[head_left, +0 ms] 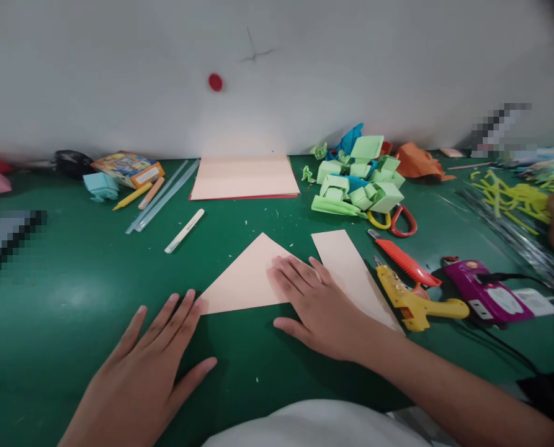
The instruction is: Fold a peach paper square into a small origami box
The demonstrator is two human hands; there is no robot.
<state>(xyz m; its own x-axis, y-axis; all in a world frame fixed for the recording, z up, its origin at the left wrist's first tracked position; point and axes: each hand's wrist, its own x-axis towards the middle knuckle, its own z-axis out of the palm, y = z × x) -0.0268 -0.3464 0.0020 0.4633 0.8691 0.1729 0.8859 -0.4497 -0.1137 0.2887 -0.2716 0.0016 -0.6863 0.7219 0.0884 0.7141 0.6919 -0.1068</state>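
Observation:
A peach sheet of paper (239,279), folded into a triangle, lies on the green table with its peak pointing away from me. My right hand (326,304) rests flat on its right part, fingers stretched, and covers that corner. At the triangle's left corner my left hand (151,360) lies with spread fingers, its fingertips touching the tip. Neither hand grips anything. Beside my right hand is a peach paper strip (351,261), partly hidden under my forearm.
Peach sheets (244,177) are stacked by the wall. To the right lie green folded paper pieces (358,180), scissors (403,221), an orange cutter (409,262), a yellow glue gun (404,298) and a purple power socket (488,292) with cables. Glue sticks (165,195) and a white pen-like stick (185,231) lie left.

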